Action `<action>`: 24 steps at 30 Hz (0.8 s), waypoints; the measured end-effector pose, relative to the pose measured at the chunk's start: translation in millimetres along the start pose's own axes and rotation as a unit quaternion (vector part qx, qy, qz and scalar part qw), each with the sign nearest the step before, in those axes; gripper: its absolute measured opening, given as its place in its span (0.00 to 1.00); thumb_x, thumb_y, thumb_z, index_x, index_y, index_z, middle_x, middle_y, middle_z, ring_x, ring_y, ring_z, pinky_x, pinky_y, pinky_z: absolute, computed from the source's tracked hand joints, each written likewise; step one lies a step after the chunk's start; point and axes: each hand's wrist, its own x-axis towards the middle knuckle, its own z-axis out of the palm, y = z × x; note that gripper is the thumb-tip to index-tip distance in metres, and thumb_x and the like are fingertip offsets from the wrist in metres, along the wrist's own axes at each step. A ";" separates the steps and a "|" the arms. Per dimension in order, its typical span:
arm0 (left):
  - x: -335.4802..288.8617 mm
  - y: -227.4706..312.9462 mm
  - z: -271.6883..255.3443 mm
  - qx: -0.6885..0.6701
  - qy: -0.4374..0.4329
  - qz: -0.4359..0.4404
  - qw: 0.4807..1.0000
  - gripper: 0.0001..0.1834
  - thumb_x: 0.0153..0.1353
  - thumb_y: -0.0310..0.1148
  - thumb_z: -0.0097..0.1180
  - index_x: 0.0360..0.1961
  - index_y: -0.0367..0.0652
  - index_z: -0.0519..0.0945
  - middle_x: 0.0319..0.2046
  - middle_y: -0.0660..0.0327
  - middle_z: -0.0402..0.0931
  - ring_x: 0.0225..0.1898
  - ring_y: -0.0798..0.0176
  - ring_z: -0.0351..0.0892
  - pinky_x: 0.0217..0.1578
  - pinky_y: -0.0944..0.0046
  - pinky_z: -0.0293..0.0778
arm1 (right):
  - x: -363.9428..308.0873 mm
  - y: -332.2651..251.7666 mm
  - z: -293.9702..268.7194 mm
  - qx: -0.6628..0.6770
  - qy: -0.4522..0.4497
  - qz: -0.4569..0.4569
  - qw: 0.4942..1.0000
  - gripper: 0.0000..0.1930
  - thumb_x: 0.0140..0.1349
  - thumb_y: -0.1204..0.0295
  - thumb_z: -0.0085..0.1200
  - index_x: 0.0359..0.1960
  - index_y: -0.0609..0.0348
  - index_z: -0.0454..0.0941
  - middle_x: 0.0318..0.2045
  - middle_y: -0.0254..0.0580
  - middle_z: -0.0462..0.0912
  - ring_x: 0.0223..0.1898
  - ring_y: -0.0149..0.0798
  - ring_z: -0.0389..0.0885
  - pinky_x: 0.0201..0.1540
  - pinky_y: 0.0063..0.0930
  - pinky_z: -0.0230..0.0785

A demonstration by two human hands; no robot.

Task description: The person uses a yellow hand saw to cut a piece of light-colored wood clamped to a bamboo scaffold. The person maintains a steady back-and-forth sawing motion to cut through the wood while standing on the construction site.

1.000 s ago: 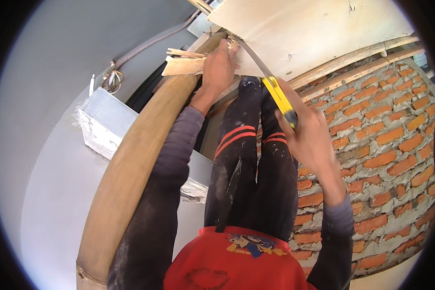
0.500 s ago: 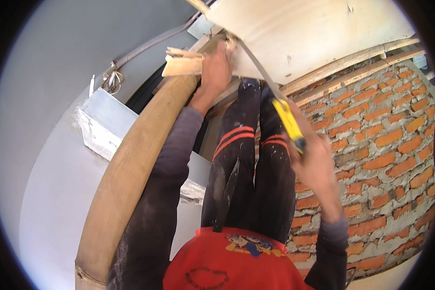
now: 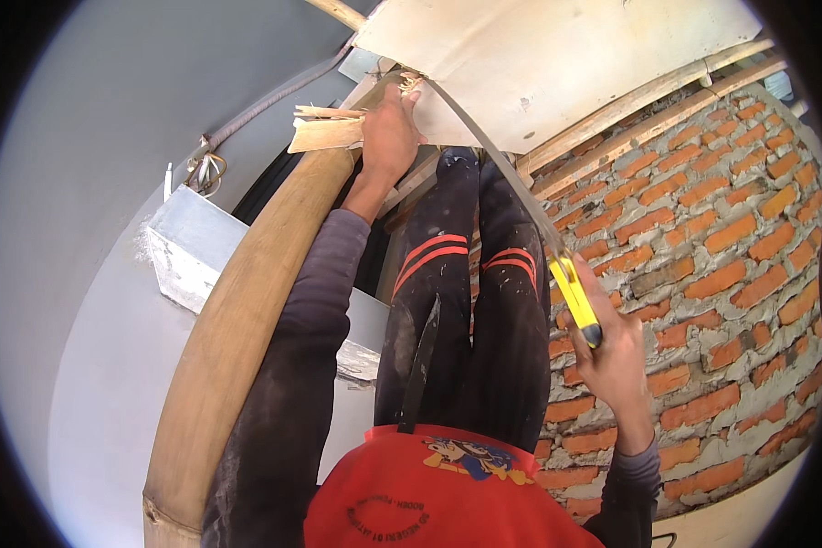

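Note:
My right hand [image 3: 612, 361] is wrapped round the yellow handle of a handsaw [image 3: 571, 290]. The saw's long blade slants up and left, and its tip reaches the splintered far end of a thick bamboo pole [image 3: 247, 292]. Around that far end closes my left hand [image 3: 388, 142], just beside the blade's tip; its palm side is hidden. Split bamboo pieces [image 3: 324, 134] with ragged ends stick out to the left of this hand. The pole runs down along my left forearm to the lower edge.
A pale wooden board [image 3: 557, 64] lies ahead, with timber battens [image 3: 648, 114] along its near edge. To the right rises a rough brick wall [image 3: 703, 274]. A light box-shaped ledge [image 3: 192, 242] and loose wires [image 3: 207, 172] are by the grey wall on the left.
My right hand has drawn the saw back, down and to the right, so more blade shows. My left hand stays on the bamboo pole; the whole view has shifted slightly.

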 end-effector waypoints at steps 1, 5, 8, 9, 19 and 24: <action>-1.1 4.7 -3.0 0.015 -0.010 -0.015 1.000 0.14 0.70 0.36 0.45 0.36 0.33 0.67 0.18 0.44 0.76 0.21 0.48 0.82 0.28 0.50 0.74 | 1.8 -0.2 1.0 -0.009 -0.012 0.001 1.000 0.39 0.49 0.82 0.59 0.67 0.49 0.63 0.30 0.60 0.81 0.23 0.55 0.80 0.26 0.40 0.73; 4.5 7.8 -4.2 -0.034 -0.012 -0.068 0.997 0.14 0.70 0.37 0.45 0.36 0.34 0.66 0.19 0.43 0.76 0.20 0.47 0.81 0.27 0.50 0.74 | 8.3 1.6 10.3 -0.016 -0.019 0.013 1.000 0.36 0.53 0.80 0.58 0.66 0.50 0.64 0.27 0.61 0.80 0.22 0.56 0.80 0.25 0.39 0.73; 2.1 -2.9 0.3 -0.029 0.008 -0.020 0.999 0.13 0.70 0.35 0.46 0.36 0.33 0.66 0.19 0.43 0.76 0.20 0.46 0.80 0.26 0.49 0.74 | 5.0 -12.5 8.7 0.021 -0.022 0.016 0.999 0.34 0.52 0.82 0.58 0.64 0.55 0.66 0.34 0.60 0.82 0.23 0.53 0.82 0.27 0.36 0.75; 0.6 -4.2 -0.4 -0.034 0.008 -0.015 0.999 0.13 0.70 0.35 0.47 0.36 0.33 0.66 0.19 0.43 0.76 0.20 0.45 0.80 0.25 0.49 0.74 | -1.1 -16.1 3.7 0.027 -0.017 0.018 0.999 0.33 0.52 0.82 0.58 0.64 0.56 0.67 0.37 0.58 0.82 0.24 0.51 0.83 0.27 0.34 0.75; -3.5 -1.9 2.1 -0.019 0.021 0.017 0.999 0.12 0.69 0.34 0.47 0.37 0.33 0.67 0.21 0.41 0.77 0.23 0.39 0.79 0.28 0.47 0.73 | 53.0 -12.4 28.3 -0.043 -0.030 0.036 0.998 0.32 0.56 0.81 0.56 0.65 0.53 0.65 0.32 0.62 0.81 0.25 0.58 0.81 0.29 0.38 0.74; 10.0 -15.1 5.1 -0.013 0.037 0.031 0.999 0.12 0.67 0.34 0.48 0.38 0.33 0.68 0.22 0.41 0.76 0.27 0.39 0.80 0.31 0.45 0.72 | 73.3 -19.5 44.4 -0.014 0.015 0.003 1.000 0.33 0.56 0.79 0.57 0.66 0.52 0.65 0.21 0.62 0.77 0.23 0.58 0.81 0.27 0.44 0.71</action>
